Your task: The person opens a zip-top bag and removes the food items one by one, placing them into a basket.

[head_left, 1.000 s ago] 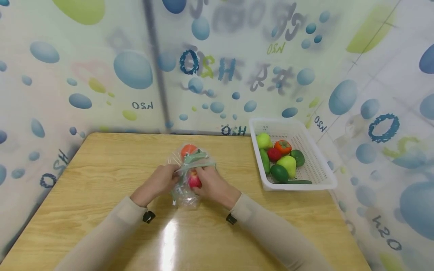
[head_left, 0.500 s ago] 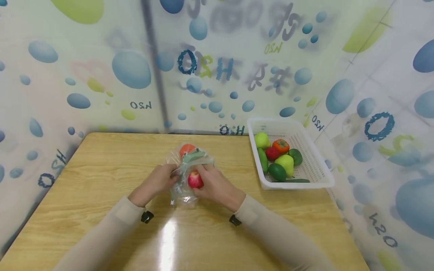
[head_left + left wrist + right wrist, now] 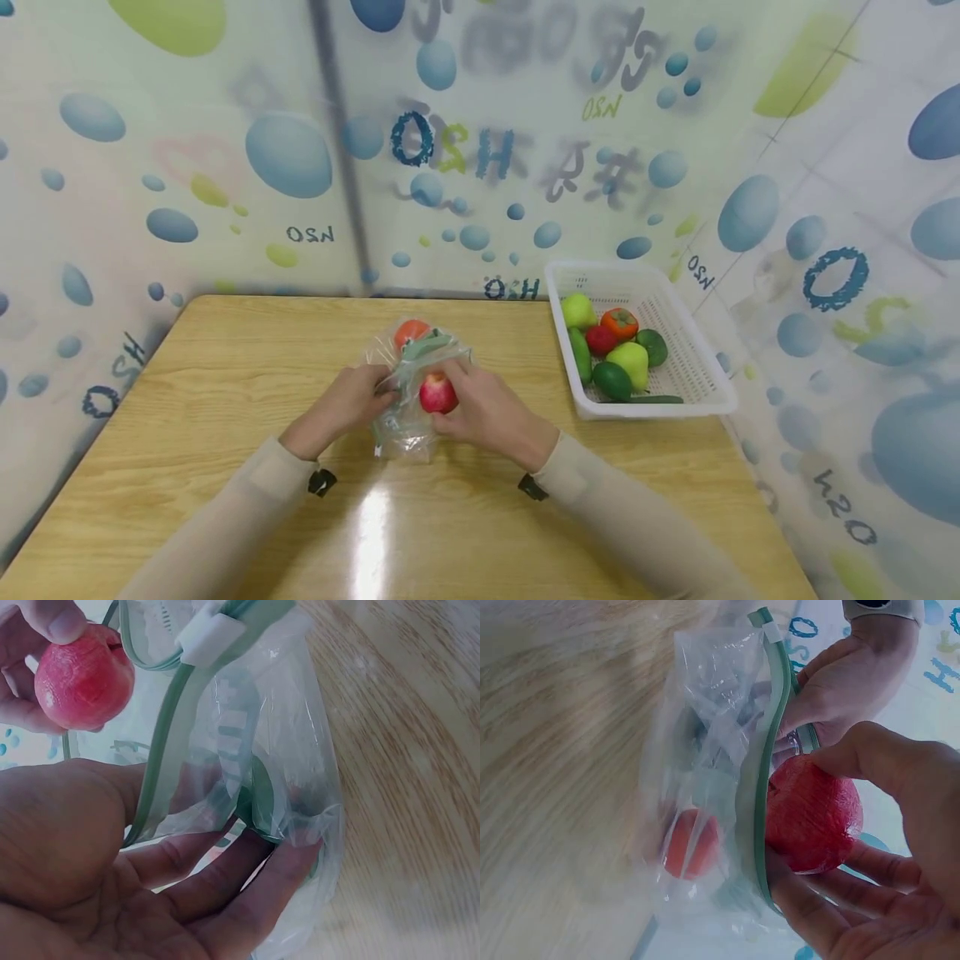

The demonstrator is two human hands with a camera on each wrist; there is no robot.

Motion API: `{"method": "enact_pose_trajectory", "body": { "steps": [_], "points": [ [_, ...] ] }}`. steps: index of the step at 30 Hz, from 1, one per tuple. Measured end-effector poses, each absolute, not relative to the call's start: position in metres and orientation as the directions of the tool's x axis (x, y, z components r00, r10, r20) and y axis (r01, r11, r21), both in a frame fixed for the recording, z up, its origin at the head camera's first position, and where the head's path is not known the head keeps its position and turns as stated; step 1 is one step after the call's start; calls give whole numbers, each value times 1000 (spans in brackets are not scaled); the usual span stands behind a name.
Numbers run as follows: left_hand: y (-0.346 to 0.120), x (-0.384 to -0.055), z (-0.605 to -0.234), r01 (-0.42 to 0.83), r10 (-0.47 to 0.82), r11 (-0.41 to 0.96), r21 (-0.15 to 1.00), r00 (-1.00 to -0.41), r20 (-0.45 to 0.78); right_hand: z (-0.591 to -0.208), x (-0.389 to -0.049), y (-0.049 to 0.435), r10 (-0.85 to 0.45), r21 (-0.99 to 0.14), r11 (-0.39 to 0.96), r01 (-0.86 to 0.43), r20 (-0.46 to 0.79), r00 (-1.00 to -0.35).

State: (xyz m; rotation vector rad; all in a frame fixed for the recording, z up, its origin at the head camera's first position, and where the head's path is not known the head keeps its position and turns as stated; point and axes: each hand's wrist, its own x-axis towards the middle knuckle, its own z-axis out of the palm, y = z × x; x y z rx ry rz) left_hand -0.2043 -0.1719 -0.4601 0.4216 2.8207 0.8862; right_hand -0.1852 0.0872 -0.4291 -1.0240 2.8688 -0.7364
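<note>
A clear zip bag (image 3: 411, 446) with a green-edged mouth lies on the wooden table. An orange-red round fruit (image 3: 412, 332) shows through its far end, and a dark green item (image 3: 259, 793) through its film in the left wrist view. My left hand (image 3: 348, 408) holds the bag's left side, fingers curled against the film. My right hand (image 3: 491, 412) grips a red apple (image 3: 438, 393) between thumb and fingers. The apple sits right at the green zip rim (image 3: 761, 795), on its outer side in the right wrist view. A white slider (image 3: 210, 637) shows on the zip.
At the back right stands a white perforated basket (image 3: 693, 367). In it lie a green apple (image 3: 578, 311), a persimmon (image 3: 619, 323), a yellow-green pear (image 3: 630, 364), and several other red and green pieces. A patterned wall covering (image 3: 480, 108) borders the table's back and right sides.
My right hand has drawn slightly to the right with the apple, which shows more fully beside the bag film. My left hand keeps its hold on the bag.
</note>
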Motion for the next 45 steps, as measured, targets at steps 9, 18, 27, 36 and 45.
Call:
{"method": "enact_pose_trajectory", "body": {
  "steps": [9, 18, 27, 36, 45],
  "points": [
    [-177, -207, -467, 223, 315, 763, 607, -948, -47, -421, -185, 100, -611, -426, 643, -636, 215, -762],
    [-170, -201, -452, 179, 296, 745, 642, -952, -79, -408, -183, 109, -594, -433, 642, -632, 240, -768],
    [-159, -199, -445, 224, 238, 783, 580, -970, 52, -398, -184, 116, -579, -396, 656, -642, 282, -765],
    [-147, -203, -439, 234, 227, 798, 555, -970, 83, -385, -187, 124, -562, -384, 660, -646, 318, -764],
    [-143, -208, -442, 304, 305, 774, 556, -948, 95, -367, -194, 143, -536, -387, 669, -634, 340, -773]
  ]
}}
